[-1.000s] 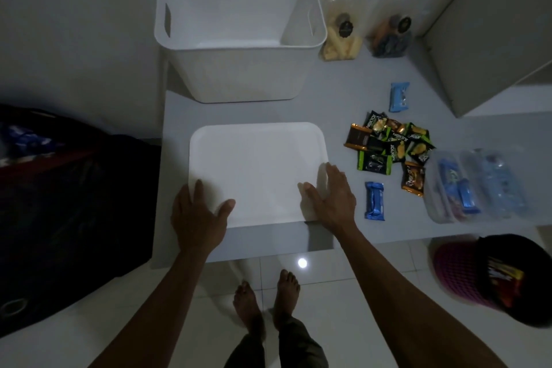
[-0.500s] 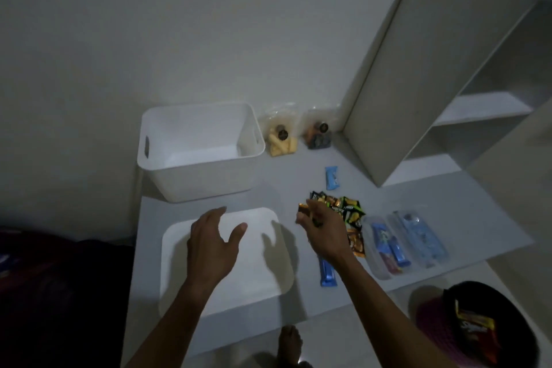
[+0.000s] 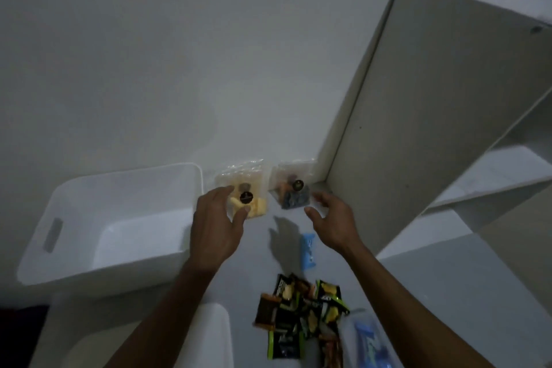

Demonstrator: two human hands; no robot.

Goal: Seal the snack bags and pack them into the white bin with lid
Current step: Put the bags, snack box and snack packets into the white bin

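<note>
Between both hands, blue wrapper (image 3: 308, 251), snack pile (image 3: 301, 317) nearer

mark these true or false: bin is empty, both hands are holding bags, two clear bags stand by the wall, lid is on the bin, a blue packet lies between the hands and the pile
1. The white bin is empty: true.
2. Both hands hold bags: false; the left hand and right hand are open, reaching.
3. Two clear bags stand by the wall: true, yellow-snack bag and dark-snack bag.
4. The lid is on the bin: false; it lies on the table.
5. A blue packet lies between hands and snack pile: true.
</note>
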